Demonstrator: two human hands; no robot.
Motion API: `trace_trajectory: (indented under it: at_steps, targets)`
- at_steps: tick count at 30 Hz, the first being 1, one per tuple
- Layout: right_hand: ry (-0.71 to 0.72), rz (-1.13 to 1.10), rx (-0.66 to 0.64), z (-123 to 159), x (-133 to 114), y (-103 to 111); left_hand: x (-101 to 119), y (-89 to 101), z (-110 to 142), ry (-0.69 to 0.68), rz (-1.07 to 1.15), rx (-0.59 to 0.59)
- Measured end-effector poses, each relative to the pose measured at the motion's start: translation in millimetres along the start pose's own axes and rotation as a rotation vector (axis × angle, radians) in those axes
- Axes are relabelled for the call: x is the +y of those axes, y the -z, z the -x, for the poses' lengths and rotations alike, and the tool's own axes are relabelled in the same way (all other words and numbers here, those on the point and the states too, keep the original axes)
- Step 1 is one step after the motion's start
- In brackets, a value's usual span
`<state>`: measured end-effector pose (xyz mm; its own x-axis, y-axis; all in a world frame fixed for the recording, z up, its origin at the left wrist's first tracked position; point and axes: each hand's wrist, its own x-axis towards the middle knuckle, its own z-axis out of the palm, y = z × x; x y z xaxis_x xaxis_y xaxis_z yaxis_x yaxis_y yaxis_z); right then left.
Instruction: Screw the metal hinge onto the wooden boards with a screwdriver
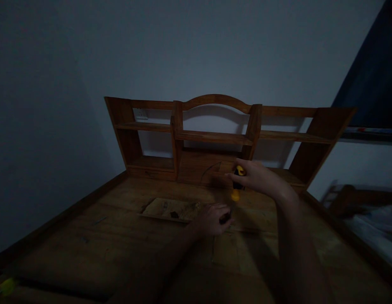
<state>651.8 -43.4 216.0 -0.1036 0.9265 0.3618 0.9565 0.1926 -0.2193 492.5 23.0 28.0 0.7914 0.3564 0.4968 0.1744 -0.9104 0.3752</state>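
My right hand (pixel 251 175) grips the black and yellow handle of a screwdriver (pixel 236 194), raised over the desk and pointing downward. Below and to the left of it, my left hand (pixel 213 218) is closed with curled fingers near the screwdriver's lower end. A dark patch shows inside those fingers, too dim to name. Beside the left hand lies a shallow brown tray-like piece (pixel 159 210), with a small dark scrap (pixel 174 215) on it. The screwdriver's tip is lost in the gloom.
A wooden shelf unit (pixel 214 137) with an arched top stands along the back of the wooden desk (pixel 120 236). Small light bits (pixel 100 220) lie at the left of the desktop. A yellow object (pixel 6 287) is at the bottom left corner. The light is dim.
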Motion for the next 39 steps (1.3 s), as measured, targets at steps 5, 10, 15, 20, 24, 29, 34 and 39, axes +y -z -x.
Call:
trace_trajectory:
  at_steps: [5, 10, 15, 20, 24, 29, 34, 39]
  targets:
    - [0.038, -0.079, -0.043, 1.0, -0.4, -1.1, -0.7, -0.1, 0.0, 0.007, -0.016, 0.003]
    - [0.116, -0.157, -0.069, 3.9, 2.3, 3.4, -1.7, -1.0, 0.9, 0.004, -0.029, 0.003]
    - [0.071, -0.096, -0.031, 2.0, 3.0, 1.1, -1.1, -1.6, 0.7, 0.009, -0.032, 0.0]
    - [0.113, -0.061, 0.007, -2.2, -1.3, -2.7, -0.2, -1.1, -0.4, 0.013, -0.053, 0.006]
    - [0.109, -0.096, -0.048, -0.1, -3.6, 2.8, -0.6, -0.8, -0.5, -0.002, -0.057, 0.004]
    - [0.069, -0.065, -0.072, 3.4, -1.6, 9.2, -0.8, -1.1, -0.7, -0.01, -0.046, 0.015]
    - [0.013, 0.021, -0.018, 1.6, 2.8, 4.7, 1.4, 1.3, -0.9, -0.005, -0.023, 0.015]
    - [-0.011, 0.016, -0.058, 1.7, 6.8, 2.7, 1.0, 1.9, -1.3, -0.001, -0.026, 0.012]
